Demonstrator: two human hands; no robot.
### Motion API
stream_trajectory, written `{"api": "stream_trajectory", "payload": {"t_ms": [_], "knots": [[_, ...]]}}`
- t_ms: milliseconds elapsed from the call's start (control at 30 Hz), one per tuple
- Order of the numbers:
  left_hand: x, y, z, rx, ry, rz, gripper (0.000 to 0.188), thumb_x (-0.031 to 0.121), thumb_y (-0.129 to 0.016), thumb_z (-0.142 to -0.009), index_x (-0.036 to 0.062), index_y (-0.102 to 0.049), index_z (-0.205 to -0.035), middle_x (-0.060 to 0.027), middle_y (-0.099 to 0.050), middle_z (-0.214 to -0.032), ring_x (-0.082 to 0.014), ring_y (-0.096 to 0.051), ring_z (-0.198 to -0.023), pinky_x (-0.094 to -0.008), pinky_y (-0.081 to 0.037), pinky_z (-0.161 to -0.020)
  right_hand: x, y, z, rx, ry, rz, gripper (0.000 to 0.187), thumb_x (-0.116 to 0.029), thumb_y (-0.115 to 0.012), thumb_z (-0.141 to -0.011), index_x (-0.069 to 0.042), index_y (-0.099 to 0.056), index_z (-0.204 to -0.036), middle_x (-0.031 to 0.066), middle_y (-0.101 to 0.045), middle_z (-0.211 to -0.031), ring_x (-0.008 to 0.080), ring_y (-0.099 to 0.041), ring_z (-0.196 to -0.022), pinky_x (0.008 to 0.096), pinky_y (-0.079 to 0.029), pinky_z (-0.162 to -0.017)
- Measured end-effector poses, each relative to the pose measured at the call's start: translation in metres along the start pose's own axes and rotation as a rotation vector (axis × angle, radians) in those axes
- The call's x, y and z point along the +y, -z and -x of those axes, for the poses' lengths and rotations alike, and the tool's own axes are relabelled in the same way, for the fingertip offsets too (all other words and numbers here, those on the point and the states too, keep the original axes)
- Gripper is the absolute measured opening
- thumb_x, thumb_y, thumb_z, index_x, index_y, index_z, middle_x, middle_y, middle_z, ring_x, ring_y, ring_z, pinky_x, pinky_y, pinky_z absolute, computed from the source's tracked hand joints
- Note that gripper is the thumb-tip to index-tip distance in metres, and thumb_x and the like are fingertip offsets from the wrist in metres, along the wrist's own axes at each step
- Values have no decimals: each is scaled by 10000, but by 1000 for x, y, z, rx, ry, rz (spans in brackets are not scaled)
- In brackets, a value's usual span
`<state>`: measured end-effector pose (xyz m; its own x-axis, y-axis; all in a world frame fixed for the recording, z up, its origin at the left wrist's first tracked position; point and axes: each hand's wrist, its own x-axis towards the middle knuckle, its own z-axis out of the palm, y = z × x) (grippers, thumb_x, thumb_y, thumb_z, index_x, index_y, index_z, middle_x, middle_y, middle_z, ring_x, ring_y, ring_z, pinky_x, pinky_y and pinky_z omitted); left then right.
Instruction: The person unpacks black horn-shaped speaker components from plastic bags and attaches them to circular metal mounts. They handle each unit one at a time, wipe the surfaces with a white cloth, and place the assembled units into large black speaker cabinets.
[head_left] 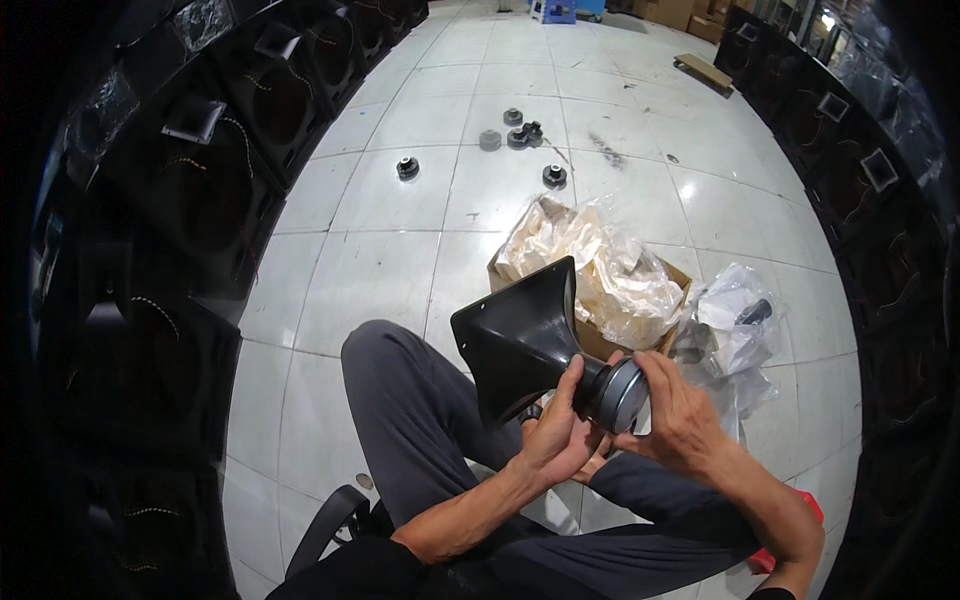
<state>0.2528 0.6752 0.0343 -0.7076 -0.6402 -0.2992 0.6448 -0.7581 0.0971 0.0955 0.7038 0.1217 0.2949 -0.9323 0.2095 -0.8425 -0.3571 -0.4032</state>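
A black speaker horn (520, 335) with a flared square mouth is held up over my lap, its mouth tilted to the upper left. At its narrow end sits a round compression driver (622, 395), dark with a grey back. My left hand (560, 435) is wrapped round the horn's neck, thumb on top. My right hand (675, 400) grips the driver by its rim, fingers over the far side and thumb below. Whether horn and driver are fully joined, I cannot tell.
Ahead stands an open cardboard box (592, 335) stuffed with plastic wrap; a clear plastic bag (740, 310) lies right of it. Several round drivers (554, 176) are scattered on the tiled floor. Black speaker cabinets (190, 190) line both sides. A wooden board (704, 74) lies far right.
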Motion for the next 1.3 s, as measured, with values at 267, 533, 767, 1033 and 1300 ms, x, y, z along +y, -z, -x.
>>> {"api": "stream_trajectory", "payload": {"t_ms": [267, 533, 767, 1033, 1300], "knots": [[1, 4, 1, 60, 10, -2, 604, 536, -475, -955, 55, -502, -1320, -80, -567, -1293, -227, -534, -1197, -432, -382, -1069, 6, 8, 10, -15, 47, 106, 749, -324, -782, -730, 39, -447, -1294, 261, -616, -1010, 364, -638, -937, 405, -517, -750], [4, -7, 4, 48, -20, -87, 624, 536, -462, -958, 46, -483, -1344, -93, -567, -1296, -226, -527, -1205, -386, -366, -1082, 12, 0, 3, -306, -366, 89, 805, -530, -682, -801, 107, -468, -1245, 243, -650, -797, 413, -648, -718, 449, -517, -634], [7, -5, 5, 63, 36, -84, 608, 547, -464, -953, 62, -482, -1320, -106, -566, -1292, -237, -532, -1194, -399, -372, -1077, 10, -3, -1, 11, 327, 216, 718, -383, -738, -788, -52, -439, -1351, 278, -624, -973, 361, -640, -884, 450, -529, -727], [7, 3, 8, -29, 102, -9, 679, 594, -409, -952, 31, -461, -1327, -162, -558, -1284, -287, -563, -1165, -451, -409, -1052, -6, 15, 4, 20, -128, -64, 526, -411, -671, -855, 15, -572, -1147, 228, -653, -774, 422, -645, -699, 479, -516, -656], [3, -6, 4, -53, 64, -41, 628, 563, -404, -968, 63, -463, -1344, -93, -562, -1302, -234, -529, -1205, -409, -373, -1080, 13, -8, 15, -66, -209, -67, 669, -306, -733, -785, -35, -461, -1333, 209, -646, -802, 351, -656, -620, 439, -536, -575]]}}
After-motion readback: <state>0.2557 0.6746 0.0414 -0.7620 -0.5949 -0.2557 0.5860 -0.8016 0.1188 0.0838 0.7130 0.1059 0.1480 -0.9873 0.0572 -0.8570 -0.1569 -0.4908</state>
